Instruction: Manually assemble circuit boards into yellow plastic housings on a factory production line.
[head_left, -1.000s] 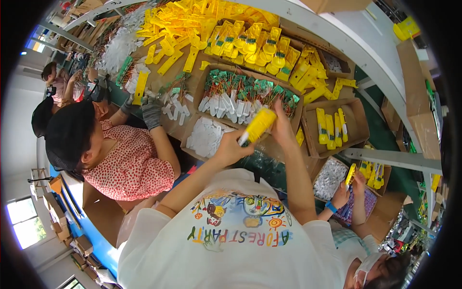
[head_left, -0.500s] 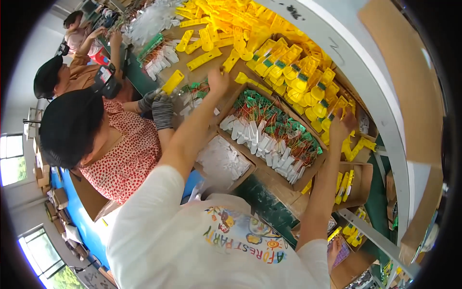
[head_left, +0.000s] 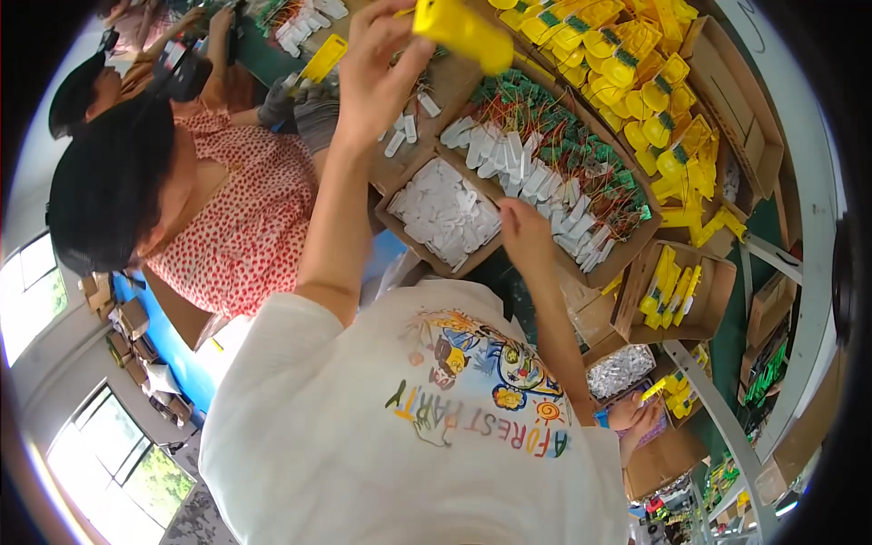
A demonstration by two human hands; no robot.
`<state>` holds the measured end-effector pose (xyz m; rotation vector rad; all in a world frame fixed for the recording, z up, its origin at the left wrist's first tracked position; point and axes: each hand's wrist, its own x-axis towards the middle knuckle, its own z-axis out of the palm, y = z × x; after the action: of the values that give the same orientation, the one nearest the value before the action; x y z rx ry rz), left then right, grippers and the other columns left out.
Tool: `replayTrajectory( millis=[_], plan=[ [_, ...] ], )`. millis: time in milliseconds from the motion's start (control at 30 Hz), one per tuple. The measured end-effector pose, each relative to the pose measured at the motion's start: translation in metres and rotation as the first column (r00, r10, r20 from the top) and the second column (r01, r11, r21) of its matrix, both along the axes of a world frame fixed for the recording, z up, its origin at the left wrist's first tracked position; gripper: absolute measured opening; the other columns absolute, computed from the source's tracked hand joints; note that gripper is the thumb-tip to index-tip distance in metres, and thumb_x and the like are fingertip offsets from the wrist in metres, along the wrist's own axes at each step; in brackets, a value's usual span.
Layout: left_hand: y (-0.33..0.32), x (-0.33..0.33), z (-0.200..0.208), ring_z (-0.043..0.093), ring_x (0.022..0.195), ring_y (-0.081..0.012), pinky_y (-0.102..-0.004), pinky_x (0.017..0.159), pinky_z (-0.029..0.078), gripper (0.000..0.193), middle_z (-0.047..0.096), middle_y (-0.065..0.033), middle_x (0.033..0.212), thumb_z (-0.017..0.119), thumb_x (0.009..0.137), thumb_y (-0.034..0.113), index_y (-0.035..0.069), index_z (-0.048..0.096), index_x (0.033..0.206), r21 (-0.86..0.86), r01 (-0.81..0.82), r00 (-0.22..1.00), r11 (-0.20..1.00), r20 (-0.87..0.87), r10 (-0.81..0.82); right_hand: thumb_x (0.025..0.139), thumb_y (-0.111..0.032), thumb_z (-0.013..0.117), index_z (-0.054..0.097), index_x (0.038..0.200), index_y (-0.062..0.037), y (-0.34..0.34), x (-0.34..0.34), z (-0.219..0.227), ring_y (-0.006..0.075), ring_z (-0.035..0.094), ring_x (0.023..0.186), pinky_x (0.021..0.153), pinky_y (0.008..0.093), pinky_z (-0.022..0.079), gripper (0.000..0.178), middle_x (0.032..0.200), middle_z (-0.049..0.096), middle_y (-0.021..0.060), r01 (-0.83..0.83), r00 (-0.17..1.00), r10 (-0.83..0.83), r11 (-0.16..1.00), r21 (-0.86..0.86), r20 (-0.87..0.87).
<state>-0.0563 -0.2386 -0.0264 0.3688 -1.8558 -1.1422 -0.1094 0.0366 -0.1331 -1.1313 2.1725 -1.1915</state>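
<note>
Your left hand (head_left: 377, 77) is raised close to the top edge of the view, its fingers and thumb closed around a bright yellow, elongated plastic housing (head_left: 463, 34). The housing is blurred, so its details cannot be made out; your fingers hide its left end, and it is unclear whether the small yellow bit above your knuckles belongs to it.

Your right hand (head_left: 527, 238) is at the near long edge of a large open brown cardboard carton (head_left: 636, 243), just beside the right corner of a smaller open brown cardboard carton (head_left: 479, 258). Its fingers are partly curled; you cannot tell from here whether they grip anything.

The large carton holds green circuit boards (head_left: 590, 150) toward its far edge and slim white plastic strips (head_left: 509, 159) toward its near edge, with thin reddish wires tangled between. Loose white plastic pieces (head_left: 445, 213) fill the smaller one, too jumbled to separate.

Beyond the large carton's far edge lie stacked yellow plastic housings (head_left: 636, 95), cut off by the top of the view. To your left, a co-worker's grey-gloved hands (head_left: 316, 113) hold a flat yellow plastic piece (head_left: 324, 59), partly covering it.
</note>
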Motion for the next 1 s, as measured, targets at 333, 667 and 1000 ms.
replayTrajectory(
  millis=[333,667,1000],
  plan=[
    [0.191,0.132,-0.026,0.058,0.104,-0.0276,-0.043,0.091,0.048,0.028,0.053,-0.0163,0.117,0.049,0.094,0.028,0.006,0.041,0.109,0.968,0.247,0.9,-0.043,-0.246,-0.361,0.076,-0.021,0.061,0.064,0.076,0.0014,-0.047,0.054,-0.062,0.0396,0.064,0.069,0.06,0.0451,0.053,0.022,0.075,0.064,0.0226,-0.095,0.975,0.175,0.885,0.456,-0.135],
    [0.217,0.17,-0.037,0.062,0.094,-0.0229,-0.0348,0.083,0.05,0.042,0.062,-0.0124,0.103,0.065,0.085,0.033,0.004,0.051,0.112,0.888,0.332,0.538,-0.319,-0.456,-0.709,0.089,-0.016,0.057,0.055,0.093,-0.0007,0.067,0.034,0.02,0.0087,0.058,0.058,0.052,0.0232,0.046,0.016,0.072,0.06,0.0026,0.131,0.729,-0.045,0.989,-0.075,0.683],
    [0.231,0.097,-0.014,0.057,0.079,-0.0188,-0.035,0.075,0.05,0.029,0.053,-0.0054,0.081,0.055,0.092,0.031,0.01,0.042,0.106,0.968,0.205,0.838,0.144,-0.098,-0.536,0.074,-0.003,0.062,0.056,0.09,-0.0004,0.093,0.052,0.117,0.0133,0.059,0.058,0.057,0.0248,0.049,0.017,0.073,0.06,0.0048,0.116,0.993,-0.12,0.982,-0.151,-0.019]
  ],
)
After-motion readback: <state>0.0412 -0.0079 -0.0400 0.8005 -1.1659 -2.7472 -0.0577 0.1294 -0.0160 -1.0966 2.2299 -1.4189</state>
